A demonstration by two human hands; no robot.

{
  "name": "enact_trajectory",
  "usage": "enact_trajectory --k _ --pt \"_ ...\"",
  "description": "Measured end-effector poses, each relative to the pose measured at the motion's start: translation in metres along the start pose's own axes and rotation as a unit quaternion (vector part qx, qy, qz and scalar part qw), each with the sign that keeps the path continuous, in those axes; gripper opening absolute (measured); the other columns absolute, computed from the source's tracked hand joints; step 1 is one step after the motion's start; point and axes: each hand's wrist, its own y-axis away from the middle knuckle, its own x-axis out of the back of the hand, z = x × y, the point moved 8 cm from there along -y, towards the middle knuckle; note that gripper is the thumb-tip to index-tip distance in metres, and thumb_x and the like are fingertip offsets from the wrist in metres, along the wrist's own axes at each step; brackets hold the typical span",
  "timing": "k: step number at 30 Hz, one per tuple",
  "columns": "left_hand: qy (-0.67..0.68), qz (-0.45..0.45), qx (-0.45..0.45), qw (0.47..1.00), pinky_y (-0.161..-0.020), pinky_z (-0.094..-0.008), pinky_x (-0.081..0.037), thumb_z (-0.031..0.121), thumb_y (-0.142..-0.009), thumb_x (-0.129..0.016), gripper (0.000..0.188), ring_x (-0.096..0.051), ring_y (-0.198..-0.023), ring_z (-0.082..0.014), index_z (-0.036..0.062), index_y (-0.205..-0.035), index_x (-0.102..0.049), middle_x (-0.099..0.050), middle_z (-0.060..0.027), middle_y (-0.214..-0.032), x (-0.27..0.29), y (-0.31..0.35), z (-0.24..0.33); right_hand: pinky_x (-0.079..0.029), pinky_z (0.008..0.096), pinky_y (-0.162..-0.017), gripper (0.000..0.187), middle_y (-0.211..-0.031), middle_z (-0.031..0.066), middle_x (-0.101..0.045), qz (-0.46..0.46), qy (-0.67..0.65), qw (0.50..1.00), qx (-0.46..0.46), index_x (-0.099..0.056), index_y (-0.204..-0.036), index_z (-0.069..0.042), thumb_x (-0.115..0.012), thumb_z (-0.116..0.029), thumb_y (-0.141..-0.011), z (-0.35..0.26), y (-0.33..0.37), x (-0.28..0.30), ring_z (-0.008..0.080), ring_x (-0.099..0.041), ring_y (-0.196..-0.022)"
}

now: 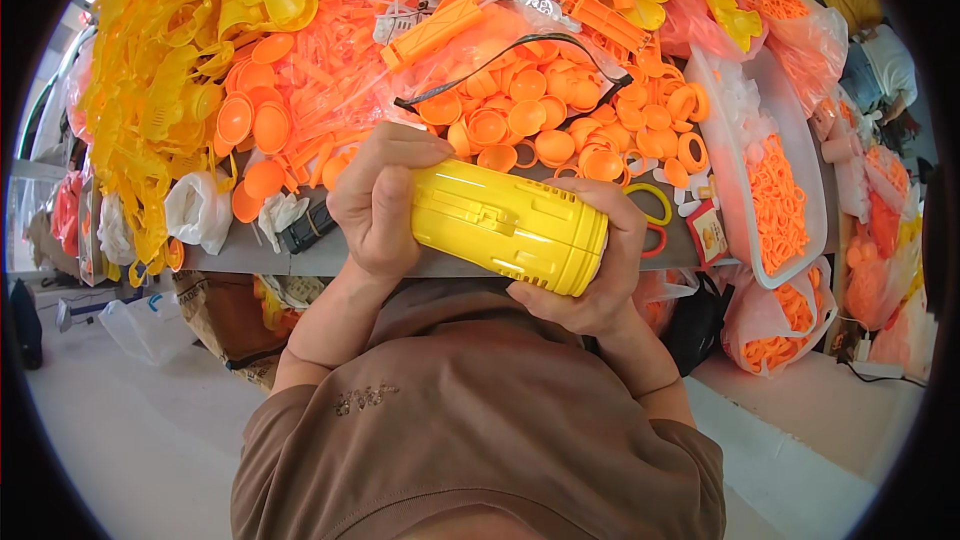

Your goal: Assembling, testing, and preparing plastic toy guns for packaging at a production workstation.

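Observation:
Between my hands, above the table's near edge, I hold a yellow plastic cylinder-shaped housing (500, 225) with ribbed bands and a small raised latch-like piece on its side. It lies nearly level, its right end a little lower. My left hand (380, 202) is closed round its left end, covering that end. My right hand (612, 265) grips the right end, fingers over the top and thumb underneath. Just beyond the housing, orange round cups (525, 118) lie heaped. Scissors (655, 208) with yellow and red handles lie beside my right hand.
Yellow moulded parts (165, 100) are piled high at the left. A clear plastic bin (815, 155) of small orange rings stands at the right. A black strap (500, 52) lies across the heap. Near my left forearm lie a black object (308, 228) and a white bag (200, 210).

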Motion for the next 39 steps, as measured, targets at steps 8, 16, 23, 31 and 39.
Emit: enact_trajectory --k 8,16,23,31,39 --pt "-0.192 -0.323 -0.127 0.918 -0.058 -0.0339 -0.047 0.034 -0.069 -0.075 0.057 -0.059 -0.069 -0.0267 -0.0008 -0.109 -0.055 -0.06 -0.0145 -0.087 -0.036 -0.016 0.055 -0.045 0.0388 -0.085 0.08 -0.112 0.0218 -0.05 -0.081 0.026 0.996 0.033 -0.036 -0.121 -0.003 -0.084 -0.016 -0.059 -0.022 -0.015 0.004 0.0294 -0.053 -0.101" --pt "-0.195 -0.426 -0.07 0.881 -0.056 -0.0368 -0.045 0.023 -0.056 -0.077 0.063 -0.06 -0.068 -0.03 -0.0011 -0.109 -0.053 -0.061 -0.013 -0.085 -0.043 -0.003 0.046 -0.047 0.0371 -0.079 0.07 -0.111 0.0224 -0.054 -0.2 0.024 0.979 -0.011 -0.05 -0.116 -0.002 -0.084 -0.034 -0.063 -0.039 -0.03 -0.004 0.0293 -0.057 -0.094" --pt "-0.065 -0.473 -0.027 0.878 -0.054 -0.0387 -0.046 0.015 -0.057 -0.074 0.062 -0.06 -0.069 -0.0305 -0.0005 -0.112 -0.05 -0.058 -0.0114 -0.08 -0.049 0.022 0.049 -0.046 0.0236 -0.052 0.024 -0.094 0.0147 -0.064 -0.306 -0.061 0.95 -0.025 -0.071 -0.091 -0.006 -0.061 -0.026 -0.082 -0.054 -0.043 -0.011 0.018 -0.059 -0.06" --pt "0.042 -0.498 0.014 0.866 -0.054 -0.038 -0.048 0.014 -0.06 -0.074 0.055 -0.06 -0.068 -0.0318 -0.0009 -0.106 -0.048 -0.058 -0.0113 -0.081 -0.051 0.053 0.047 -0.048 0.0274 -0.047 0.017 -0.093 0.0147 -0.065 -0.315 -0.079 0.943 0.067 -0.071 -0.09 -0.007 -0.058 -0.01 -0.078 -0.051 -0.021 -0.024 0.0202 -0.063 -0.059" --pt "0.018 -0.494 0.032 0.869 -0.052 -0.0385 -0.047 0.015 -0.059 -0.074 0.053 -0.06 -0.066 -0.032 -0.0009 -0.103 -0.048 -0.058 -0.0112 -0.08 -0.053 0.06 0.043 -0.047 0.0277 -0.047 0.017 -0.092 0.0171 -0.066 -0.266 -0.09 0.959 0.032 -0.07 -0.09 -0.006 -0.057 -0.01 -0.08 -0.042 -0.015 -0.019 0.0199 -0.062 -0.057"
